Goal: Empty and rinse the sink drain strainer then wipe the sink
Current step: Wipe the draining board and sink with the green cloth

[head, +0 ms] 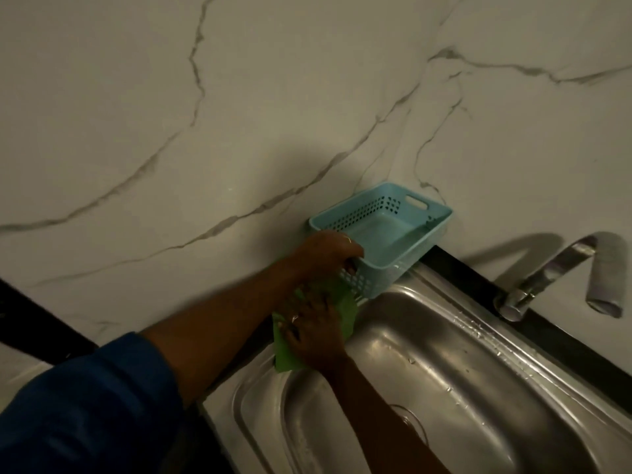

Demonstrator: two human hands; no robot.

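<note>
1. The sink [461,371] is a steel basin filling the lower right of the view. Water beads lie along its far rim.
2. The drain strainer [410,420] sits in the basin floor at about 6 o'clock and is partly hidden by the right forearm. Too dim to tell whether it is clean.
3. A green cloth [347,314] lies on the sink's ledge at the basin's 11 o'clock corner.
4. The right hand [311,328] lies flat on the cloth with fingers spread, pressing it down and gripping nothing.
5. The left hand [328,253], on a blue sleeve [85,405], has its fingers curled over the near rim of a pale blue perforated basket [362,213]. The basket sits just beyond the cloth at 12 o'clock, looks tilted and has nothing in it.
6. Judgement: the wiping step is in hand, working the ledge corner while the basket is held out of the way.
7. Next move calls for sweeping the cloth under the basket's footprint, then along the ledge toward 3 o'clock and down into the basin. The left hand must keep the basket steady so it does not slide into the sink.
8. The tap [554,271] stands at 2 o'clock on a dark surface [554,336] strip, with no water seen running. A veined marble wall [239,114] lies behind.
</note>
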